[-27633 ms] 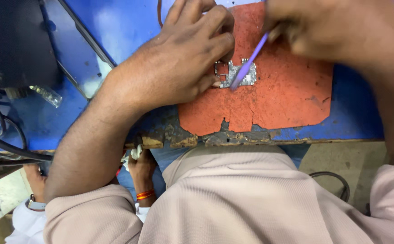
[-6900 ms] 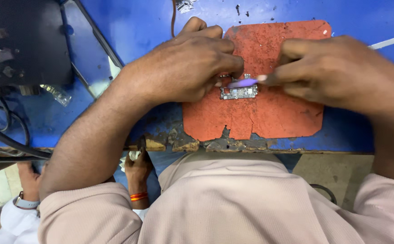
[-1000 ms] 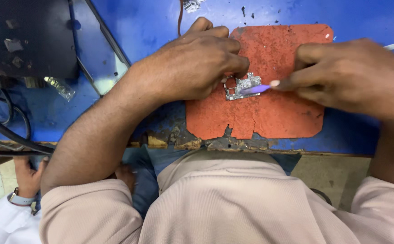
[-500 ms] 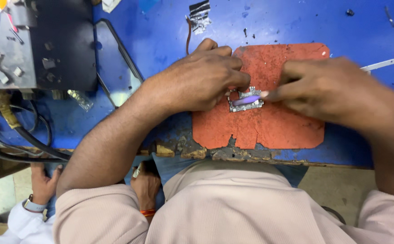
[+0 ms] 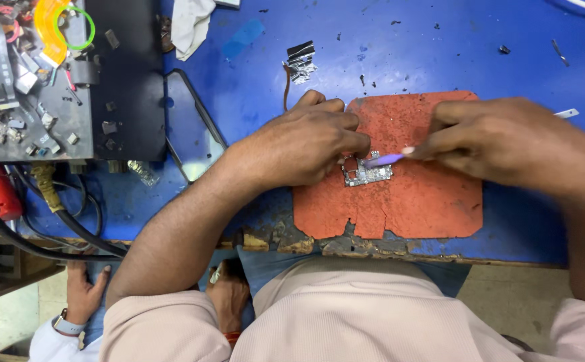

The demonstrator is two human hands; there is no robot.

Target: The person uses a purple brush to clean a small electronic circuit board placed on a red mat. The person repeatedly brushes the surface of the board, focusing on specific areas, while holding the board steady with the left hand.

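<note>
A small circuit board (image 5: 367,174) lies on a worn red mat (image 5: 413,194) on the blue bench (image 5: 386,53). My left hand (image 5: 302,142) rests on the mat's left side, fingertips pressing the board's upper left edge. My right hand (image 5: 507,141) comes in from the right and pinches a thin purple tool (image 5: 385,159), whose tip touches the top of the board.
A black box (image 5: 71,80) strewn with small parts stands at the back left, cables (image 5: 51,214) hanging below it. A phone frame (image 5: 192,131) lies beside it. Metal scraps (image 5: 300,62) and tweezers (image 5: 566,114) lie on the bench. Another person's hands (image 5: 85,288) show below the bench edge.
The view has pulled back and shifted, showing more of the bench. Both hands stay on the board, the purple tool still at its top edge.
</note>
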